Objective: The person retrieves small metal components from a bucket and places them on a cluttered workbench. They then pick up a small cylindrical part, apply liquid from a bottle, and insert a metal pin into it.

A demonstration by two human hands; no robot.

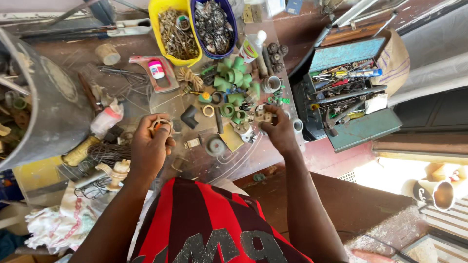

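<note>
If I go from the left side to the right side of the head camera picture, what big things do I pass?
Grey metal drum → left hand → yellow plastic tub of metal bits → blue plastic tub of dark metal parts → right hand → open teal metal toolbox.

Bench top [253, 160] crowded. Bare glass only near edge, between left hand [148, 146] and right hand [280, 129]; small round cap [215, 145] and flat bracket [192, 143] sit there. Far centre blocked by green pipe fittings [234, 78], yellow tub [174, 31], blue tub [213, 27]. Left blocked by big metal drum [53, 107], wire coil [105, 153]. Right blocked by open toolbox [348, 92].
</note>
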